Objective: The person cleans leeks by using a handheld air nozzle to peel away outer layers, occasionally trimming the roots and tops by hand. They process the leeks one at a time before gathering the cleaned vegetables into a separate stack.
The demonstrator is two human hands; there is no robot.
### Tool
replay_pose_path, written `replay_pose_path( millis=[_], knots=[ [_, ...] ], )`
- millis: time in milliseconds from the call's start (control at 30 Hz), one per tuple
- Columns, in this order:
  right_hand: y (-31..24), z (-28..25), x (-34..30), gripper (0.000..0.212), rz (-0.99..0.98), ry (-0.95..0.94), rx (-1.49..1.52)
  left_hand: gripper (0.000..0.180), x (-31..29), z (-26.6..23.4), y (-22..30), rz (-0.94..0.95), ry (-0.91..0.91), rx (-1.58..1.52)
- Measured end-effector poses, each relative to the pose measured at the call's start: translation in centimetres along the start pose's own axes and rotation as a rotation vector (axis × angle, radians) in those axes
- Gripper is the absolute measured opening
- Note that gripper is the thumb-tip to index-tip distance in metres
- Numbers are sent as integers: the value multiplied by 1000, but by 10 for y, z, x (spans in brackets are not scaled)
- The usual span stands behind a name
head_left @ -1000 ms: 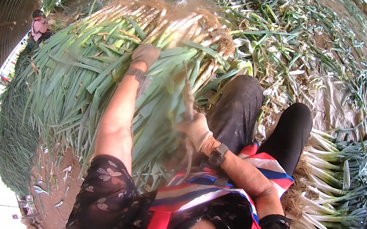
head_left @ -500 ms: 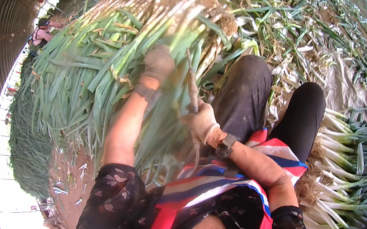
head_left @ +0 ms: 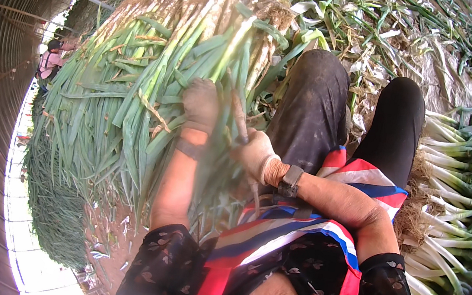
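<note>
My left hand (head_left: 200, 104), in a worn glove, is closed round a leek (head_left: 232, 48) at the front of a big heap of untrimmed leeks (head_left: 134, 92). The leek's pale end points away from me, and its leaves blur below the hand. My gloved right hand (head_left: 256, 154) is wrapped round a slim, tapered wand (head_left: 239, 115) with a thin hose (head_left: 254, 194) trailing from its lower end. The wand's tip is blurred, close to the right of my left hand.
Stripped leeks with white stems (head_left: 447, 206) lie in rows to my right. Loose leaves (head_left: 382, 29) litter the ground ahead. My bent knees (head_left: 316, 98) rise between heap and rows. Another person (head_left: 51, 59) is at the far left, near the ribbed tunnel wall (head_left: 1, 63).
My left hand has come slightly down toward me with the leek. The wand stays in my right hand, almost in the same place. The view has shifted a little.
</note>
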State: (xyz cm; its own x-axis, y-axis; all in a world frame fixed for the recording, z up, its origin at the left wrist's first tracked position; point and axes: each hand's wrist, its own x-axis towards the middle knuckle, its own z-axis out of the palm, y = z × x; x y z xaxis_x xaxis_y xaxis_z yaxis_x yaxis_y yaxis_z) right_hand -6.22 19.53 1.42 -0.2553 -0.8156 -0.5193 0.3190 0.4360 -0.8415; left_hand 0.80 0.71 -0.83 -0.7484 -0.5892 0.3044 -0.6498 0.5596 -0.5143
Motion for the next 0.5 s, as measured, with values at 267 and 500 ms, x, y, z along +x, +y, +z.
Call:
replay_pose_path(
  millis=[267, 500],
  knots=[
    [-1, 11, -16, 23, -54, -93, -204, 16, 31, 19, -20, -15, 98, -401],
    [2, 9, 0, 23, -90, -37, -122, 34, 42, 16, -15, -53, -16, -512]
  ],
)
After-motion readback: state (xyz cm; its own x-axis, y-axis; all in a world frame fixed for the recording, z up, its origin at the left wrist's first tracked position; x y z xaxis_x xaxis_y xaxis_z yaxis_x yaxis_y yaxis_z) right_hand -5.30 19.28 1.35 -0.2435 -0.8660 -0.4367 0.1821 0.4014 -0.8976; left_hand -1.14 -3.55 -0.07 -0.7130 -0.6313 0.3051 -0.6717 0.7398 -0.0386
